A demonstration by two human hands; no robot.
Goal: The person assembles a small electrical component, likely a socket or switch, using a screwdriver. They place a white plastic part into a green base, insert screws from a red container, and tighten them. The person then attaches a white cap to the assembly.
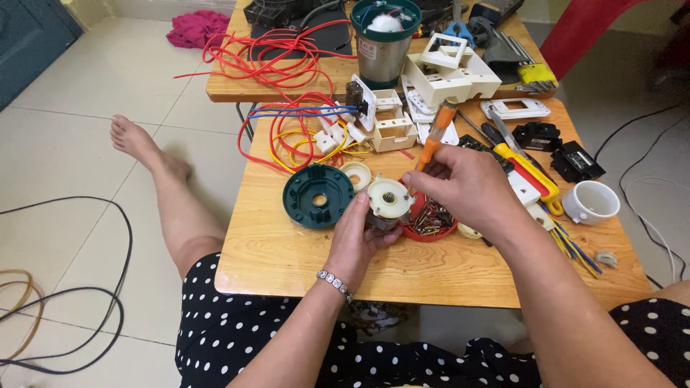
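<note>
**Small motor steadied while a screwdriver works its top**

The motor (388, 201), a small unit with a cream round cap and a toothed hub at its middle, sits at the centre of the frame on the wooden surface (287, 266). The left hand (359, 241) wraps around its lower body from below, fingers closed on it, apparently to keep it upright and steady. The right hand (463, 188) is closed on an orange-handled screwdriver (435, 140), held steeply with the handle leaning toward the upper right; its tip comes down at the cap's right edge, though fingers hide the contact point.

Just left of the motor lies a dark green round housing (318, 195), open side up, with a small cream ring (356, 174) beside it. Right of the motor, a red dish (431, 223) of screws stays within reach, partly covered by the right hand. Red wires (277, 57) loop across the upper left. A white cup (591, 202) stands at the right. The motor's lower body is mostly hidden in the left palm.
</note>
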